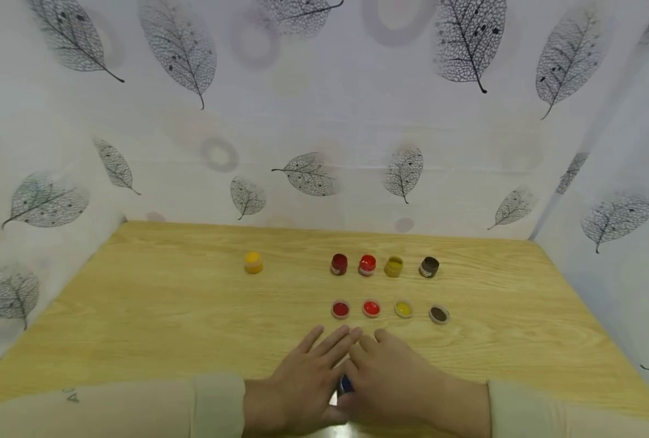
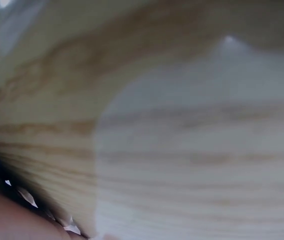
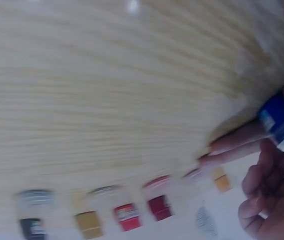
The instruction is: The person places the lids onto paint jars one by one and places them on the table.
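Observation:
In the head view my two hands meet low in the middle, around a small blue paint jar (image 1: pixel 346 384). My left hand (image 1: pixel 305 383) has its fingers stretched forward, with the jar between thumb and index finger. Against the jar's other side, my right hand (image 1: pixel 392 380) grips with bent fingers. The right wrist view shows the blue jar (image 3: pixel 282 116) tilted and partly covered, the curled right hand (image 3: pixel 277 195) beside it and straight left fingers (image 3: pixel 239 145) behind. Skin at the lower left is all the left wrist view has of a hand.
Beyond the hands stand open jars: dark red (image 1: pixel 339 264), red (image 1: pixel 367 265), olive yellow (image 1: pixel 393 266) and dark brown (image 1: pixel 429 267). Before them lie their lids, including a dark red one (image 1: pixel 340 309). An orange-yellow jar (image 1: pixel 253 263) stands left on the wooden table (image 1: pixel 165 304).

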`<action>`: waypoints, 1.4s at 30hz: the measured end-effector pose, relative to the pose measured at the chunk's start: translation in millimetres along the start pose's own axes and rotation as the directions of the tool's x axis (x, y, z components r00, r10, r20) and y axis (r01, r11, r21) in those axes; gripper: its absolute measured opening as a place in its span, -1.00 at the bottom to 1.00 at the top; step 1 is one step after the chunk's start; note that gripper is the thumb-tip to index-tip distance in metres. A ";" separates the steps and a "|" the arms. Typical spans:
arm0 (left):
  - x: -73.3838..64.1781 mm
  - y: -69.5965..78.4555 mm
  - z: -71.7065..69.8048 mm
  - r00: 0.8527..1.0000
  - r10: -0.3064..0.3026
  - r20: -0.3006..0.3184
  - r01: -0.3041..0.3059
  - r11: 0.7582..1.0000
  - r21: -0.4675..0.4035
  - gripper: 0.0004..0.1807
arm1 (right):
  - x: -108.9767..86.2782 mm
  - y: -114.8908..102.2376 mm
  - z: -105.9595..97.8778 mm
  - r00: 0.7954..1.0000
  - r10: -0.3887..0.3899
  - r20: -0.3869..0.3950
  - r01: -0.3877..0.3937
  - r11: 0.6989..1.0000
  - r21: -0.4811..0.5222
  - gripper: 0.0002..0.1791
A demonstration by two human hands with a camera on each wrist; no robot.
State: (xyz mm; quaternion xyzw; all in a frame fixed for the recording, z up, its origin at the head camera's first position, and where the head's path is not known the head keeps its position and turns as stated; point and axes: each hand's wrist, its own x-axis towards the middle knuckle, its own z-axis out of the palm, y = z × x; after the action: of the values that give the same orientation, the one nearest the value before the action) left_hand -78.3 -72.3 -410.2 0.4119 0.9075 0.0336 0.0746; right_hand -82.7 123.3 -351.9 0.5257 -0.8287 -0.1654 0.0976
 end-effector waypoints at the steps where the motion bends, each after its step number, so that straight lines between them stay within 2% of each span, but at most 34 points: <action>1: 0.4 0.0 0.1 1.000 -0.001 -0.018 0.001 1.000 -0.011 -0.14 | -4.7 6.1 2.6 1.000 -0.013 -0.012 0.013 1.000 0.006 -0.46; 5: 1.3 -0.8 -0.5 0.998 0.000 -0.060 -0.001 1.000 -0.027 -0.18 | -20.6 24.9 13.6 0.994 -0.058 -0.088 0.060 0.998 0.023 -0.47; 8: 1.1 -2.9 -1.6 0.998 0.005 -0.060 -0.006 1.000 -0.010 -0.16 | -27.3 33.6 21.1 0.978 -0.095 -0.186 0.109 0.992 0.062 -0.46; 11: 0.8 -5.7 -3.2 0.999 0.015 -0.040 -0.015 1.000 -0.011 -0.14 | -29.6 39.8 26.3 0.960 -0.111 -0.257 0.162 0.969 0.185 -0.48; 14: 0.4 -8.0 -6.0 0.999 0.023 -0.029 -0.024 0.999 -0.028 -0.12 | -30.4 44.0 28.7 0.961 -0.102 -0.259 0.195 0.910 0.367 -0.49; 18: -2.1 -10.1 -10.8 1.000 0.029 -0.013 -0.029 0.999 -0.027 -0.09 | -29.6 46.0 28.5 0.974 -0.074 -0.213 0.191 0.775 0.603 -0.40; 21: -3.9 -10.0 -14.0 0.999 0.031 -0.024 -0.031 0.999 -0.018 -0.08 | -29.2 46.4 27.8 0.981 -0.065 -0.182 0.176 0.689 0.704 -0.36; 23: -4.4 -8.7 -15.8 0.995 0.059 -0.079 -0.060 0.998 -0.007 -0.10 | -29.7 46.3 27.9 0.986 -0.047 -0.158 0.149 0.662 0.735 -0.44; 24: -4.8 -8.0 -16.4 0.990 0.082 -0.118 -0.082 0.997 0.000 -0.14 | -30.1 46.1 28.4 0.989 -0.036 -0.142 0.130 0.660 0.740 -0.50; 26: -5.5 -6.9 -17.5 0.967 0.141 -0.212 -0.137 0.990 0.033 -0.28 | -31.4 45.2 30.1 0.993 -0.020 -0.117 0.098 0.696 0.712 -0.65; 29: -6.6 -6.7 -19.1 0.923 0.219 -0.316 -0.200 0.976 0.090 -0.51 | -33.0 42.6 33.4 0.992 -0.025 -0.120 0.093 0.797 0.596 -0.88; 31: -8.0 -8.6 -20.5 0.914 0.230 -0.335 -0.204 0.973 0.111 -0.59 | -33.7 41.1 35.4 0.987 -0.047 -0.156 0.120 0.855 0.504 -0.92; 33: -10.5 -12.5 -22.4 0.921 0.211 -0.328 -0.180 0.976 0.122 -0.60 | -34.1 40.0 36.7 0.978 -0.064 -0.199 0.146 0.890 0.431 -0.95; 38: -23.6 -30.9 -28.8 0.959 0.091 -0.270 -0.063 0.992 0.111 -0.57 | -34.2 39.8 38.0 0.955 -0.075 -0.288 0.168 0.935 0.313 -0.89; 40: -29.5 -40.5 -30.8 0.964 0.047 -0.260 -0.021 0.995 0.102 -0.56 | -33.6 40.3 38.5 0.942 -0.088 -0.324 0.177 0.951 0.254 -0.84; 42: -34.6 -50.6 -32.4 0.964 0.009 -0.266 0.017 0.995 0.097 -0.56 | -33.1 41.0 39.2 0.928 -0.101 -0.359 0.187 0.959 0.214 -0.81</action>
State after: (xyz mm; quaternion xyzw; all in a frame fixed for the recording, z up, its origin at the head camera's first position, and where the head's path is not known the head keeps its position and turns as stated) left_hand -98.8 -131.7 -380.7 0.4051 0.9107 0.0435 -0.0684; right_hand -116.0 176.0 -372.4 0.6141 -0.7718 0.0257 0.1630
